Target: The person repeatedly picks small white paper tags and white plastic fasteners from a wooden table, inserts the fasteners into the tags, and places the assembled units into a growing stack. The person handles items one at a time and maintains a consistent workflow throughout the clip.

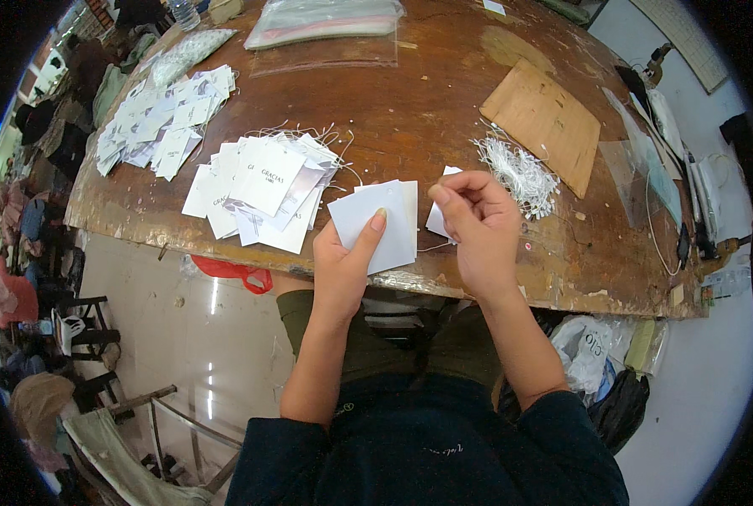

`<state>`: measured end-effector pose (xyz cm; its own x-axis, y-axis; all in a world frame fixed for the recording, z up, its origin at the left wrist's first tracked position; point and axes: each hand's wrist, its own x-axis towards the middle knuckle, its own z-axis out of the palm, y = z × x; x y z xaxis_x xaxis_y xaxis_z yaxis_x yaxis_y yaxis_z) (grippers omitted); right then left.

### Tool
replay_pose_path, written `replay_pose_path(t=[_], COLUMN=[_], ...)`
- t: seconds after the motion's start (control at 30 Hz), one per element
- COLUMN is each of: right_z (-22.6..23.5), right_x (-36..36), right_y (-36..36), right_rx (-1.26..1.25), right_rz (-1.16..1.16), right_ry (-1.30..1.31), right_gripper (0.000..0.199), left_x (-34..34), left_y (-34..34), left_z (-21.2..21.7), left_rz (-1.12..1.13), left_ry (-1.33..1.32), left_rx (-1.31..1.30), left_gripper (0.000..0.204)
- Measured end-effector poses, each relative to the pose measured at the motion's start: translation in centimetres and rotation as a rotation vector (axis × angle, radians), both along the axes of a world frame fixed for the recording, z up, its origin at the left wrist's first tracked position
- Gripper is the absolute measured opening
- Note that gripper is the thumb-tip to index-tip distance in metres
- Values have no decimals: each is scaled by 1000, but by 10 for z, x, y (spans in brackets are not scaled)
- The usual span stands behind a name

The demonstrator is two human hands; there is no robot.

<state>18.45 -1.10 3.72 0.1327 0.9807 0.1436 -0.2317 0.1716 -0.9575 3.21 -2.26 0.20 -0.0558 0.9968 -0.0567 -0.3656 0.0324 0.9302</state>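
My left hand (343,266) grips a small stack of blank-faced white hang tags (379,232), its thumb pressed flat across the top one. Just to the right, my right hand (480,223) is raised with thumb and forefinger pinched together; whatever sits between them is too small to make out. Partly behind those fingers, a white tag (435,221) lies at the table's near side. A thin white string shows between the stack and my right hand. Past my right hand rests a bundle of looped white strings (518,175). Left of the stack, strung tags (263,181) lie heaped with printed faces up.
Another pile of printed tags (167,118) spreads over the worn wooden table (393,110) at the left, below a filled clear bag (193,55). Flat plastic bags (324,24) lie at the far side. A thin wooden board (543,122) lies right of centre. Bags (583,350) crowd beneath the right edge.
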Motion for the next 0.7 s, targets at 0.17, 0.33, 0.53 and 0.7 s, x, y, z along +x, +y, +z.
replay_pose_path(t=[0.17, 0.33, 0.53, 0.7], right_z=[3, -1, -2, -1], right_x=[-2, 3, -3, -6], right_y=[-2, 8, 5, 6], right_rx=[-27, -10, 83, 90], right_rz=[113, 91, 141, 81], right_ry=[-54, -78, -3, -326], right_gripper=[11, 12, 19, 14], left_x=[1, 2, 3, 3], left_y=[0, 0, 0, -1], left_z=[0, -3, -3, -4], left_rz=[47, 64, 73, 94], left_ry=[-8, 24, 72, 162], left_rx=[14, 34, 36, 57], left_gripper=[34, 35, 34, 36])
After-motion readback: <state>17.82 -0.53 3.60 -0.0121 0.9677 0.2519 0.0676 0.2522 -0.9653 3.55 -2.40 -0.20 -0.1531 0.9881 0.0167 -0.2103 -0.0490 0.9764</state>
